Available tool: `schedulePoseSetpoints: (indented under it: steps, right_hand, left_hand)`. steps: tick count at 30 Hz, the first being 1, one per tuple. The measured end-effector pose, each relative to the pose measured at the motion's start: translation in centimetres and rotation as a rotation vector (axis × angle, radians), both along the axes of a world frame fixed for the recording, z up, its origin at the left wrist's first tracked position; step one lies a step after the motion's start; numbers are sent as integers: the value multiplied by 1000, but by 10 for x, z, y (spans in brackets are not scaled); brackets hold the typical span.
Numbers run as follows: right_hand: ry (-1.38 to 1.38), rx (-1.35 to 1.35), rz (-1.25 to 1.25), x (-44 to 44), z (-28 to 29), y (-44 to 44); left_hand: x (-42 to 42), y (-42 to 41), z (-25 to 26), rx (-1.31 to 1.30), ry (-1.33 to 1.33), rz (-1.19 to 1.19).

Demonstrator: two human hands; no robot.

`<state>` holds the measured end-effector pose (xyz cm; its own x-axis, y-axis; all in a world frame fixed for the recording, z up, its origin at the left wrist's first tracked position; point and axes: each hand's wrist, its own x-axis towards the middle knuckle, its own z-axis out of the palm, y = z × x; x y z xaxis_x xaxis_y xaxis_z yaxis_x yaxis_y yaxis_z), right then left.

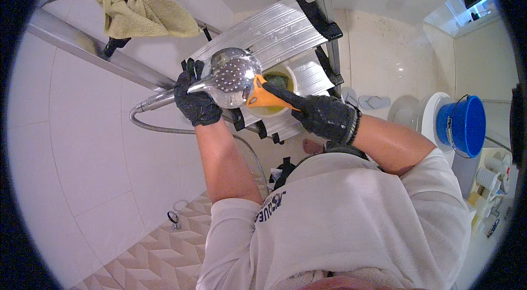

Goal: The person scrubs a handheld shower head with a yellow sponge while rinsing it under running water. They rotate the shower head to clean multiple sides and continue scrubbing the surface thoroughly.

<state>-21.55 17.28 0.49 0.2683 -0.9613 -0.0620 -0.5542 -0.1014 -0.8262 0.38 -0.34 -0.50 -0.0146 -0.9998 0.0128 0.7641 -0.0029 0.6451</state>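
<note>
My left hand [195, 96], in a black glove, grips the handle of a chrome shower head [235, 78], whose nozzle face is turned up. A metal hose [164, 128] loops down from the handle. My right hand [325, 117], also in a black glove, holds an orange plastic tool [265, 97] against or very near the shower head's rim; the contact is not clear. Its lower part is hidden in my fingers. Beneath the tool is a round white container [290, 72] with yellowish liquid and something dark in it.
An aluminium stepladder [284, 28] stands directly before me, with a yellow-green towel [144, 6] over its upper frame. At the right, a blue bucket [467, 125] sits on a white toilet [428, 113]. Grey flip-flops [372, 102] lie on the floor. A ring-shaped chrome fitting [173, 219] is on the tiled wall.
</note>
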Motion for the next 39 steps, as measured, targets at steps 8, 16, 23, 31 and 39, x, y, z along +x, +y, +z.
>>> schedulePoseSetpoints:
  steps: [8,16,23,31,39]
  right_hand:
    - [5,75,39,1,33,-12]
    - [141,7,92,0,47,-17]
    - [420,11,192,-7,60,-29]
    - [478,-286,175,-47,47,-48]
    - [537,-285,112,-43,59,-54]
  left_hand:
    - [5,-5,-4,27,28,-6]
    - [-9,8,13,29,-68,30]
    - [-13,10,19,44,-76,116]
    - [-8,1,6,-60,-111,132]
    - [-11,5,16,4,-93,133]
